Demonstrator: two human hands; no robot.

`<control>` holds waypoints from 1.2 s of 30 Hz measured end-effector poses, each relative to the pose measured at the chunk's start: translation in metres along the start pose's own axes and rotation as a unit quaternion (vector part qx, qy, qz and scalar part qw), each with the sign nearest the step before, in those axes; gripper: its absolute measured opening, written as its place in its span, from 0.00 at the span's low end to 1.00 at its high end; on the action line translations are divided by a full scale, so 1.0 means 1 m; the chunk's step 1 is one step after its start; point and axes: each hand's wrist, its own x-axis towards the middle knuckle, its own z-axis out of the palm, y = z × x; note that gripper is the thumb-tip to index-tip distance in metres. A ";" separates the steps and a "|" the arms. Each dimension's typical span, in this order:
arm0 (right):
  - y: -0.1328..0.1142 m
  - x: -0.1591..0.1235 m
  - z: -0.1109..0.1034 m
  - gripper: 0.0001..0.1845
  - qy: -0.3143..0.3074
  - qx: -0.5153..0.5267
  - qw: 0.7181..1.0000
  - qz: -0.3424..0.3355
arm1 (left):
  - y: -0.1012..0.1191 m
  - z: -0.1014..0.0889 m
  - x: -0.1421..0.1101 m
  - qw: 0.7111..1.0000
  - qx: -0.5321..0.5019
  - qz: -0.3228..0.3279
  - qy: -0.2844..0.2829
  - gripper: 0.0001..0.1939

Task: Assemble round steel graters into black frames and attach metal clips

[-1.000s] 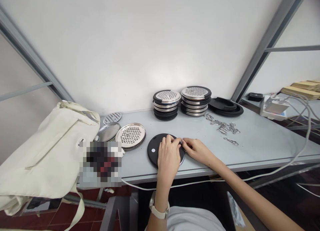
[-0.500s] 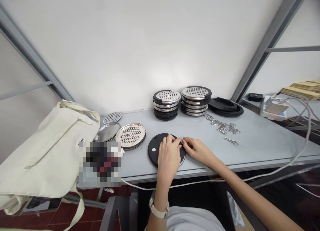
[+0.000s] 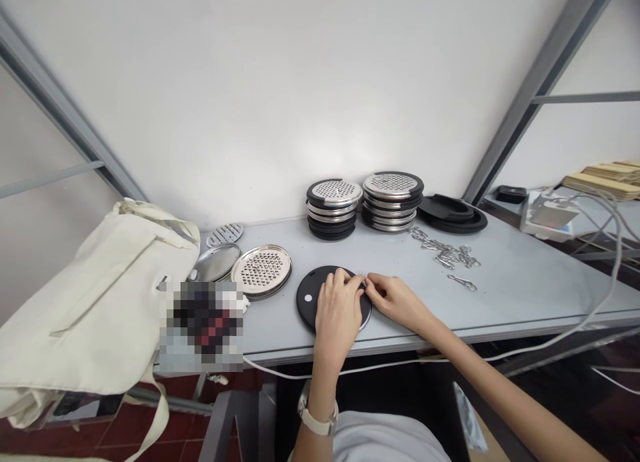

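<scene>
The flat, round, black plastic disc [image 3: 307, 313] lies on the grey desk [image 3: 425, 309] under the left hand [image 3: 339, 303], fingers bent; the right hand [image 3: 393, 301] bunches fingertips at its rim (what either pinches, I cannot tell). A steady left palm should prevent slipping. Silver wire clips [image 3: 445, 255] lie beyond the right hand.

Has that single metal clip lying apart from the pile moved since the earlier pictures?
No. Judged against the front edge of the table, the single metal clip shows no visible shift either way.
</scene>
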 end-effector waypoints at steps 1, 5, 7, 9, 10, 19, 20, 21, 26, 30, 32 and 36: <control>0.000 0.000 0.000 0.16 0.000 -0.002 1.000 0.001 | 0.000 0.000 0.000 1.000 -0.001 0.000 0.000 0.15; 0.000 0.002 0.001 0.16 0.004 -0.008 1.000 0.005 | 0.000 -0.001 0.000 1.000 -0.003 0.000 -0.003 0.15; 0.000 0.002 0.001 0.16 0.006 -0.006 1.000 0.003 | 0.000 -0.001 0.000 1.000 -0.003 0.001 -0.002 0.14; 0.000 0.001 0.001 0.16 0.007 -0.001 1.000 0.002 | 0.000 -0.001 0.000 1.000 -0.003 0.000 -0.001 0.14; 0.000 0.001 0.001 0.16 0.008 0.002 1.000 0.002 | 0.000 0.000 0.000 1.000 -0.002 -0.001 0.000 0.14; -0.001 0.003 -0.002 0.17 0.026 0.009 1.000 0.006 | -0.002 0.003 0.001 1.000 0.011 -0.011 0.014 0.10; -0.001 0.003 -0.002 0.17 0.026 0.007 1.000 0.005 | -0.002 0.003 0.001 1.000 0.010 -0.013 0.014 0.10; -0.001 0.003 -0.002 0.17 0.025 0.003 1.000 0.003 | -0.003 0.004 0.001 1.000 0.007 -0.016 0.015 0.09; -0.002 0.003 -0.001 0.17 0.013 -0.025 1.000 0.001 | -0.004 0.004 0.002 1.000 -0.010 -0.021 0.014 0.07; -0.002 0.003 -0.001 0.16 -0.004 -0.048 0.999 -0.010 | -0.004 0.003 0.002 1.000 -0.014 -0.022 0.011 0.06; -0.003 0.003 -0.001 0.17 -0.012 -0.048 0.999 -0.014 | -0.004 0.003 0.002 1.000 -0.012 -0.023 0.010 0.07; -0.001 0.003 -0.002 0.18 -0.021 -0.044 0.999 -0.014 | -0.004 0.003 0.001 1.000 -0.002 -0.025 0.006 0.13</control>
